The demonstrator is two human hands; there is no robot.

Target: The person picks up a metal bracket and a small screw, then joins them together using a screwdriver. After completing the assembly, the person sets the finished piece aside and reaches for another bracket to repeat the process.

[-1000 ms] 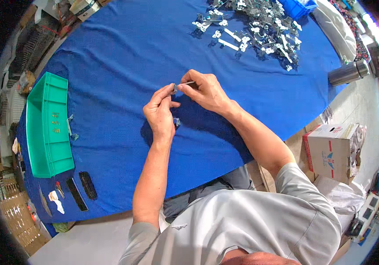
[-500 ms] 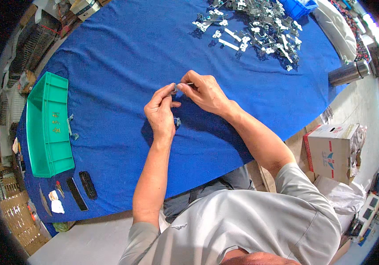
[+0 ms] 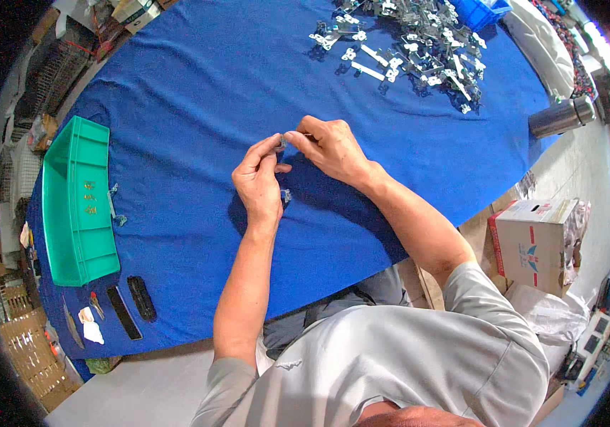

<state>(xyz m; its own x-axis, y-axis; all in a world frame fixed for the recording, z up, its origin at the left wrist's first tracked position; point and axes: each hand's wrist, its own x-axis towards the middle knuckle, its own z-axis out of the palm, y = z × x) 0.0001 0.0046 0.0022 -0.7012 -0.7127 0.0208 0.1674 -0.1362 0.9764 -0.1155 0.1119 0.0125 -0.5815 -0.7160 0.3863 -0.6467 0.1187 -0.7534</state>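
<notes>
Blue cloth drapes the wide bench [image 3: 198,85], which stretches across most of the view. Along its left side stands a long green tray [image 3: 81,267], and at the far right lies a loose heap of metal parts [image 3: 426,53]. Beyond the bench's right edge is a printed carton [image 3: 529,249]. Near the middle of the cloth, the two hands meet: the left hand [image 3: 256,183] pinches a small metal part [image 3: 281,143] at its fingertips, while the right hand [image 3: 333,151] brings thumb and curled fingers close to that part's right side; whether they grip anything cannot be told. A steel flask [image 3: 563,117] lies at the right edge. Near the lower left are a flat black strip [image 3: 124,313] and a black oblong object [image 3: 142,298], side by side. Another bit of metal [image 3: 286,196] shows beside the left hand's heel, perhaps joined to the pinched part; this is unclear. Smallest are the brass-coloured pieces [image 3: 90,198] inside the tray.
</notes>
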